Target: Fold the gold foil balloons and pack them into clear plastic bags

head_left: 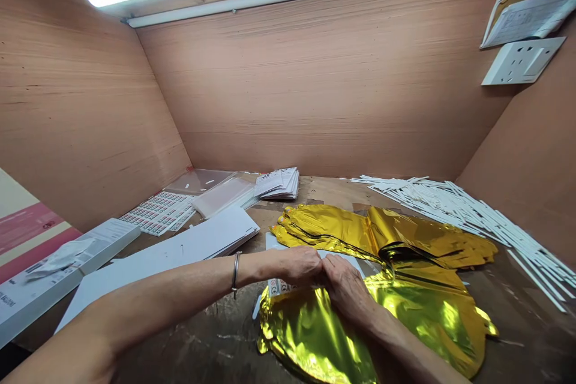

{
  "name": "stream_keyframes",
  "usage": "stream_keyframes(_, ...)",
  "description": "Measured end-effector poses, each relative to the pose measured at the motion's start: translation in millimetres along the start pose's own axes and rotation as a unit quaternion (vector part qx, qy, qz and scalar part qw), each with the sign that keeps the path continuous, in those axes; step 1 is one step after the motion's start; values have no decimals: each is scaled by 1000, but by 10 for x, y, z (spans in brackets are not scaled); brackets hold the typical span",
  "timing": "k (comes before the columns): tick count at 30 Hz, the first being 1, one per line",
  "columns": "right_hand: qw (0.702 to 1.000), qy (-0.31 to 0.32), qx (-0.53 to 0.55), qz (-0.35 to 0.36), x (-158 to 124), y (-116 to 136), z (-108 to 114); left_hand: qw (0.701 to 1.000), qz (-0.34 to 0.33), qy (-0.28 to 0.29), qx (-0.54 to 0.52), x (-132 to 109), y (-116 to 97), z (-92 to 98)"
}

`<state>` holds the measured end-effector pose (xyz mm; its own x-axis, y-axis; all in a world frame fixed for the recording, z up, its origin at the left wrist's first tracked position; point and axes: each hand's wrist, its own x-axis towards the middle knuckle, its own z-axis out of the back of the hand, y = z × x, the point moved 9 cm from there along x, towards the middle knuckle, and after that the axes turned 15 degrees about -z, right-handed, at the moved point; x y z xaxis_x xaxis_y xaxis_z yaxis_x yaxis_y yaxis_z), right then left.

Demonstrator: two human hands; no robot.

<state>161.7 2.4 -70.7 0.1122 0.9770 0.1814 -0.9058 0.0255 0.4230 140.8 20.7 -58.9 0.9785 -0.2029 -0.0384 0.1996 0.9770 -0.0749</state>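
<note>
A flat, crinkled gold foil balloon (315,336) lies nearest on the brown worktop (216,336), with a stack of folded gold foil sheets (360,228) just behind it. The left hand (299,265) and right hand (344,288) meet, curled, on the balloon's upper edge, touching a white labelled card (279,285). Whether they grip it cannot be told.

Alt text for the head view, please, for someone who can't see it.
The left hand and right hand meet on the upper edge of a flattened gold foil balloon on a workbench. Behind it lies a stack of gold foil; white sticks fan out on the right, sticker sheets and white cards on the left.
</note>
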Motion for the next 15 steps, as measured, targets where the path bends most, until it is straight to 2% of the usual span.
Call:
stream_keyframes(2,1000,-7,-11,4,-6,16,7,999,-30,24,-4,-13,-37,-53)
stream_keyframes(4,1000,-13,-23,8,-9,38,17,999,-19,33,-17,-57,9,-94)
stream_keyframes(6,999,-17,-31,10,-8,52,24,997,41,-9,-65,-141,155,-77)
stream_keyframes(10,999,-15,-34,7,-9,50,19,969,156,-120,-150,-409,491,9)
stream_keyframes(12,999,-13,-35,7,-12,44,8,961,188,-147,-138,-551,641,101)
stream_keyframes(15,999,-11,-32,2,-16,38,6,950,226,-191,-104,-763,886,335)
